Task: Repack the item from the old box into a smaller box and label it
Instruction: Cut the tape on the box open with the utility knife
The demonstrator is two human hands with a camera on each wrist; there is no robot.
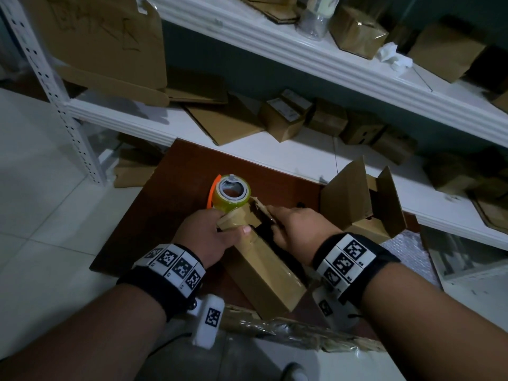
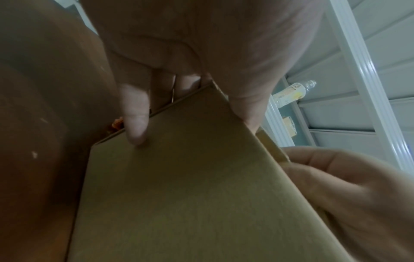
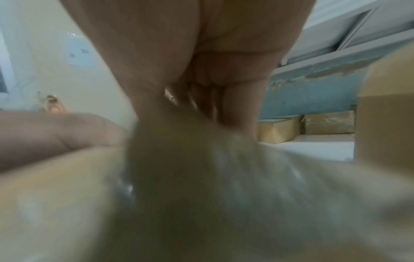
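Note:
A long, narrow old cardboard box, wrapped in shiny tape, lies on a brown board. My left hand grips its far end, thumb on top and fingers over the edge; the left wrist view shows those fingers on the box. My right hand pinches a torn flap at the dark opened end. The right wrist view is blurred: curled fingers over pale cardboard. An empty smaller box stands open to the right.
A yellowish tape roll in an orange dispenser stands just beyond the old box. Bubble wrap lies at the right. Crumpled tape and cardboard scrap lie near me. White shelves behind carry several cardboard boxes.

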